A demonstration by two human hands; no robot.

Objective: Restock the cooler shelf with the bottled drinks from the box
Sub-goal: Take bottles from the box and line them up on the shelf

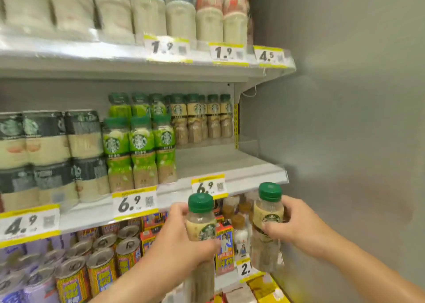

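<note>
I hold two green-capped coffee bottles upright in front of the cooler. My left hand [174,238] grips the left bottle [201,220] round its beige label. My right hand [292,226] grips the right bottle [268,213] the same way. Both bottles hang just below the front lip of the middle shelf [220,162]. That shelf has a bare stretch at its right end. Behind the bare stretch stand several matching beige-label bottles [202,118]. The box is out of view.
Green-label bottles [140,148] stand left of the gap, with dark-label bottles [53,155] further left. Price tags [208,186] line the shelf lip. Cans [96,263] and cartons fill the shelf below. White bottles sit on the top shelf. A grey cooler wall [333,118] closes the right side.
</note>
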